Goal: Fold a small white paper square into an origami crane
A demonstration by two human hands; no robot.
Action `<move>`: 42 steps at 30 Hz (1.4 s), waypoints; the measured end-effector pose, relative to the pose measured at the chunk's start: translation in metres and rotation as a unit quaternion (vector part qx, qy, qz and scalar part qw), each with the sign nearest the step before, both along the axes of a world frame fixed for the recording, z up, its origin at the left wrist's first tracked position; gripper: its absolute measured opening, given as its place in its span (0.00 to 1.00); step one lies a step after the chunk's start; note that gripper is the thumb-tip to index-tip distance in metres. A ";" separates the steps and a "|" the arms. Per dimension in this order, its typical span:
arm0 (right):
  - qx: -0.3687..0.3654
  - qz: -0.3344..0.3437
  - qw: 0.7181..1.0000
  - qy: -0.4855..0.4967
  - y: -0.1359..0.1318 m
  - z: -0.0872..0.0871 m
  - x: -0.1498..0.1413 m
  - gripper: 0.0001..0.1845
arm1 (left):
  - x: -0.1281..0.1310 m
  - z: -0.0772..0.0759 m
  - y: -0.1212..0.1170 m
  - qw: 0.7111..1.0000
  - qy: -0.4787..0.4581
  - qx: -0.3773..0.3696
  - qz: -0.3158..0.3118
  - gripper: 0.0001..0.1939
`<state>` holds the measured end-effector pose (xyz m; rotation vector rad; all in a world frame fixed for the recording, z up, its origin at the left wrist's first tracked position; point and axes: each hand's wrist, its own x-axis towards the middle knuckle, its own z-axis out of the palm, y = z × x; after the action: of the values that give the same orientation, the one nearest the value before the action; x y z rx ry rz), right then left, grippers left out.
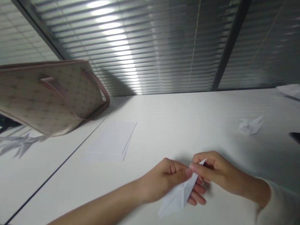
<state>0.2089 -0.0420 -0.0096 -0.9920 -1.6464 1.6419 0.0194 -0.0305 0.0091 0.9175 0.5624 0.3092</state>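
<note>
- The left hand (164, 181) and right hand (220, 170) together hold a folded white paper (177, 198) at 6 o'clock in view.
- Left thumb presses on top, with the fingers curled beneath; right fingertips (197, 167) pinch narrowly on the paper's pointed tip.
- On the white table (187, 125), a paper figure (250, 126) lies at 2 o'clock from the hands.
- Loose folded sheets (111, 140) lie at 10 o'clock, with a pale pink patterned tote bag (47, 97) beyond them.

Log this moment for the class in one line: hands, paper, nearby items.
left hand: holds folded white paper | right hand: pinches its upper tip | nearby: folded paper figure, white paper sheets, patterned tote bag
</note>
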 end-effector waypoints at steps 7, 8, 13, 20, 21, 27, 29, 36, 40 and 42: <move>0.072 -0.075 0.993 -0.051 0.002 -0.003 0.001 0.21 | -0.003 0.000 0.002 0.994 0.084 0.056 0.033 0.17; 0.070 -0.080 0.993 -0.053 0.003 -0.003 0.001 0.21 | -0.003 0.000 0.003 0.993 0.094 0.065 0.042 0.17; 0.059 -0.114 0.991 -0.037 0.006 -0.008 0.000 0.23 | -0.005 0.002 0.010 0.991 0.086 0.096 0.033 0.22; 0.067 -0.266 0.962 0.004 0.010 -0.011 0.000 0.22 | -0.015 0.005 0.025 0.983 0.049 0.071 0.162 0.24; 0.067 -0.288 0.955 0.010 0.011 -0.012 -0.002 0.22 | -0.013 0.004 0.024 0.979 0.038 0.058 0.191 0.20; 0.064 -0.307 0.949 0.015 0.011 -0.013 -0.018 0.22 | 0.011 -0.007 0.017 0.960 0.011 0.083 0.266 0.13; 0.073 -0.296 0.952 0.008 0.010 -0.013 -0.020 0.20 | 0.013 -0.008 0.017 0.952 0.046 0.087 0.288 0.13; 0.260 -0.281 0.922 -0.054 0.019 -0.008 -0.010 0.10 | 0.008 -0.009 0.019 0.966 0.071 0.103 0.227 0.13; 0.300 -0.245 0.921 -0.047 0.021 -0.010 -0.007 0.07 | 0.007 -0.012 0.021 0.973 0.064 0.117 0.186 0.15; 0.283 -0.241 0.928 -0.036 0.020 -0.012 -0.007 0.08 | 0.006 -0.013 0.025 0.976 0.056 0.118 0.171 0.16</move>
<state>0.2021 -0.0216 -0.0216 -1.0437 -1.6151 0.7515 0.0254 -0.0060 -0.0035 1.0716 0.8031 0.6494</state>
